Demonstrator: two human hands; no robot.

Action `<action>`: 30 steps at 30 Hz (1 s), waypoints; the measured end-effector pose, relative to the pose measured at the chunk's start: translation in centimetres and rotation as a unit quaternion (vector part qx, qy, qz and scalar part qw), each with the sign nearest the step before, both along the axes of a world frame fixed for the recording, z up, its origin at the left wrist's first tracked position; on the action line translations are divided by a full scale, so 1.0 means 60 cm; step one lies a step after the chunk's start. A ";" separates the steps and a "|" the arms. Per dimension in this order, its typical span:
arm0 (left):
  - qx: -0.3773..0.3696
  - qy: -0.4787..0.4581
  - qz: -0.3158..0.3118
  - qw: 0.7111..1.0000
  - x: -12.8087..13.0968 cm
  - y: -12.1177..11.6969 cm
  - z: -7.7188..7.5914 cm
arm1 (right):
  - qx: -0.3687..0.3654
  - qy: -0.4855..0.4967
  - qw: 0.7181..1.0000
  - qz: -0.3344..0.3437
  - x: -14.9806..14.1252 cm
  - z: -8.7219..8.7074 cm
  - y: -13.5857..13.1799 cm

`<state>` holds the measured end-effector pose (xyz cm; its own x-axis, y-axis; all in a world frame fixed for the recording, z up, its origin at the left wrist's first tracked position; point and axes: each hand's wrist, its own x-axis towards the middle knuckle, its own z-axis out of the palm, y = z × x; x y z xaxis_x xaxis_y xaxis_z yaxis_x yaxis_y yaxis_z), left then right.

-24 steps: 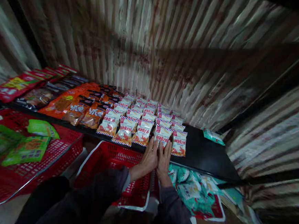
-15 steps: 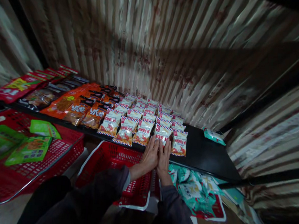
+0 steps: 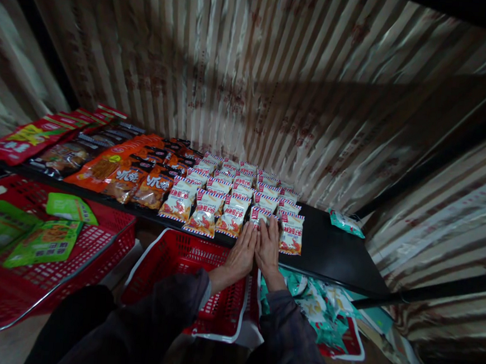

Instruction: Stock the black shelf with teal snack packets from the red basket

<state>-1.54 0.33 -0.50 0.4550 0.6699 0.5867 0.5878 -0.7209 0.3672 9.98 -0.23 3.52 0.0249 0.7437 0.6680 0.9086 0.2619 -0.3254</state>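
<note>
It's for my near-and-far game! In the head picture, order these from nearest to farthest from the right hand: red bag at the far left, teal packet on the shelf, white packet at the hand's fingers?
1. White packet: right at the right hand.
2. Teal packet: on the shelf's right part.
3. Red bag: far left.

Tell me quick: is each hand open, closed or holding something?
Left hand: open, fingers extended at a white snack packet.
Right hand: fingers on that same packet; whether it grips cannot be told.
</note>
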 end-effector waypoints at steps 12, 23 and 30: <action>-0.018 0.016 -0.010 1.000 -0.003 0.004 -0.026 | -0.008 0.003 0.999 -0.036 -0.003 -0.019 0.006; 0.011 0.026 0.005 1.000 -0.007 -0.008 -0.027 | -0.015 0.034 0.999 -0.038 -0.004 -0.034 -0.018; 0.011 0.044 0.001 0.999 -0.016 -0.019 -0.029 | -0.036 0.051 0.997 -0.034 -0.001 -0.033 -0.012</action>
<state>-2.52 -0.82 -2.25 0.5049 0.6578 0.5589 0.6184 -0.7274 0.2975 9.90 -0.97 1.54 0.1412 0.7841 0.6043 0.8849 0.1736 -0.4321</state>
